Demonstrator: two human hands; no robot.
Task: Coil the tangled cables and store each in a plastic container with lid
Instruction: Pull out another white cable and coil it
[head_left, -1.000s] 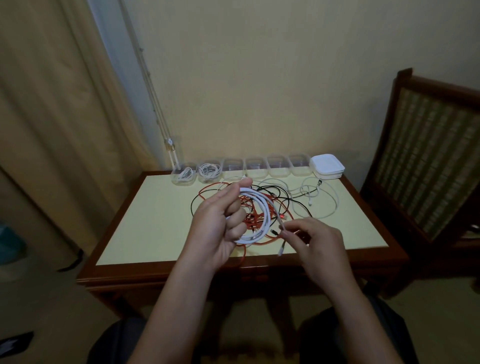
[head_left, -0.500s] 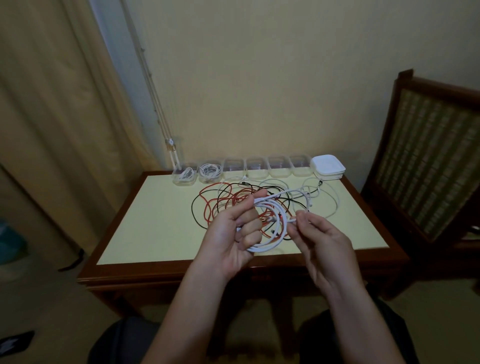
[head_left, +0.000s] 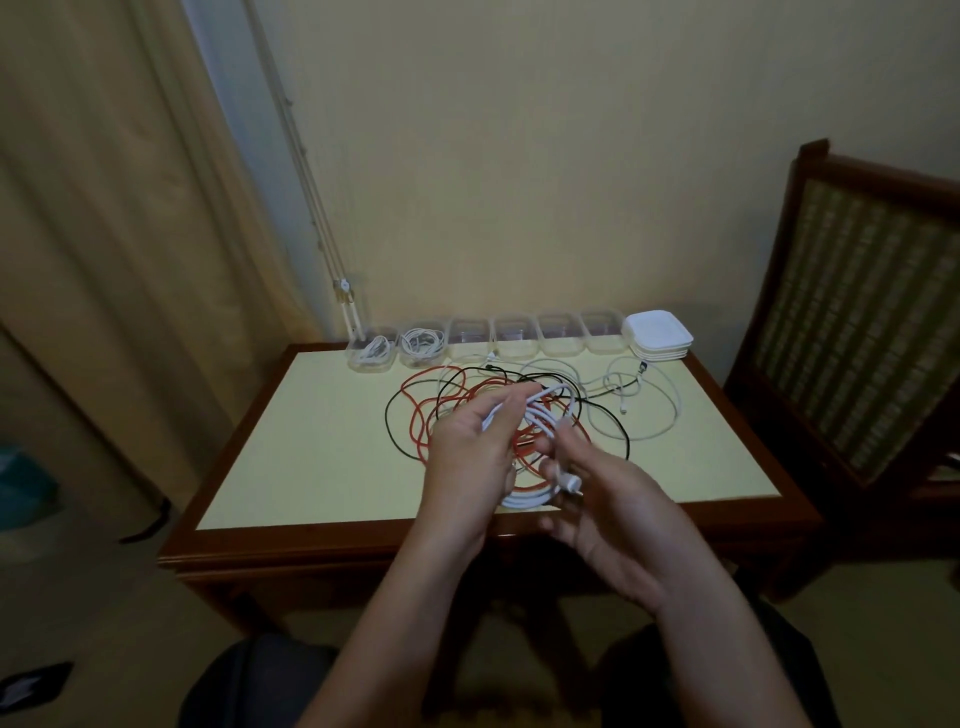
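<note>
Left hand (head_left: 470, 462) raised over the near half of the table (head_left: 311, 447), fingers curled round a white cable (head_left: 543, 418) wound into a loose coil of several loops; the grip is closed on the bundle, thumb on top. Right hand (head_left: 618, 509) just beside it, touching the coil's lower right side, fingertips pinching the same cable's free end close to its plug (head_left: 573, 484), which sticks out between the fingers. The coil is in the air, above the front of the tangle, not in any container. On the tabletop behind the hands is a red cable (head_left: 413, 423) in wide loops, crossed by a black cable (head_left: 388, 415), and to the right a pale grey cable (head_left: 670, 410) is spread in big loops, one small connector lying free inside them. Six clear containers stand in a row along the far edge by the wall: the first container (head_left: 370, 352) and the second container (head_left: 422, 345), at the left, each hold a coiled white cable, lids off. The other four containers (head_left: 535, 338) are side by side to their right, contents hard to tell. The stack of white lids (head_left: 658, 336) sits at the row's right end, touching the last container. A wooden chair (head_left: 862, 322) is right of the table and a beige curtain (head_left: 104, 234) hangs at left.
</note>
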